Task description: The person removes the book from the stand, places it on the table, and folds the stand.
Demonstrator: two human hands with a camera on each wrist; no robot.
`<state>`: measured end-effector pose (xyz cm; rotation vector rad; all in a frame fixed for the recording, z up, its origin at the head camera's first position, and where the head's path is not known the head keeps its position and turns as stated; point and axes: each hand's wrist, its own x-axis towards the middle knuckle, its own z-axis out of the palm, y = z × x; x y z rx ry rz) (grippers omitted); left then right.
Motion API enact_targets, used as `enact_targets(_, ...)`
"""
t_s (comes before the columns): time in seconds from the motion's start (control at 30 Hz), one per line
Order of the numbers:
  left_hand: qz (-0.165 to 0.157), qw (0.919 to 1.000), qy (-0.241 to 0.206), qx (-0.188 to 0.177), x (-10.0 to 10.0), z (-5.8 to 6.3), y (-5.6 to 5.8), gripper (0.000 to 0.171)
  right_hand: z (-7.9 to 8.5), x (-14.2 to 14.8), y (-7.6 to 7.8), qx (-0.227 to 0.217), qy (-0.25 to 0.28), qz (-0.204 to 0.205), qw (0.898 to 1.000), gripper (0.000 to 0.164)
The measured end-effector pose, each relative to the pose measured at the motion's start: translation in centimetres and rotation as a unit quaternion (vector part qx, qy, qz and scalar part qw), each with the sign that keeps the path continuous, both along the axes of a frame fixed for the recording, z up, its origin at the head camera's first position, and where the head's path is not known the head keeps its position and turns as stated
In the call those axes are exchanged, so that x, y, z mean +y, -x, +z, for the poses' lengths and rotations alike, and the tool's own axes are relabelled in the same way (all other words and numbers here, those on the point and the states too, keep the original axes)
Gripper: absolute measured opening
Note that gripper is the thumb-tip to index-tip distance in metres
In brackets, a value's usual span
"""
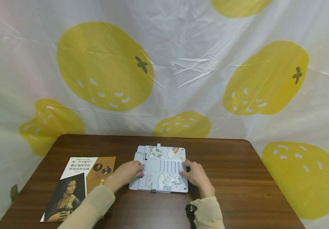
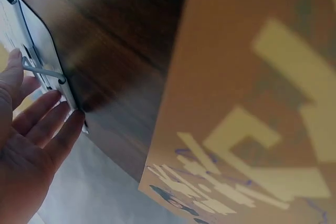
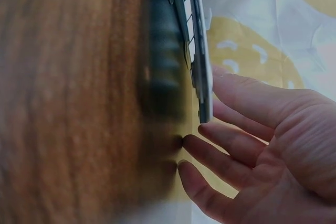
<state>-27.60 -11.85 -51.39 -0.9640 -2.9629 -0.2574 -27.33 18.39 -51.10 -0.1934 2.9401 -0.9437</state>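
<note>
A white folding book stand printed with unicorns, clouds and a rainbow lies flat in the middle of the wooden table, slots across its centre. My left hand grips its left edge. In the left wrist view, the left thumb is by a bent wire arm and the other fingers meet the panel's edge. At the opposite edge my right hand pinches the stand. The right wrist view shows the stand edge-on, thumb on its face and fingers at its lower edge, some fingertips close to the tabletop.
To the left, a book with a painted portrait on its cover lies on the brown table, partly behind the left forearm. A dark band sits at the right wrist. Behind the table hangs a white cloth with yellow fruit.
</note>
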Motion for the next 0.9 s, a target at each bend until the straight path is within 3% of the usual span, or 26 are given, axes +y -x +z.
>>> enact_targets(0.4, 0.019, 0.9993, 0.031, -0.002, 0.5, 0.2, -0.5, 0.035, 0.0, 0.1, 0.0, 0.004, -0.003, 0.013, 1.000, 0.046)
enact_targets(0.63, 0.022, 0.9987, 0.045, -0.010, 0.6, 1.0, -1.2, 0.033, 0.3, 0.0, 0.0, 0.009, 0.000, 0.015, 1.000, 0.046)
enact_targets(0.9, 0.093, 0.9946, -0.014, -0.043, 1.7, 0.4, -2.0, 0.034, 0.3, 0.0, -0.2, 0.013, -0.001, 0.011, 1.000, 0.048)
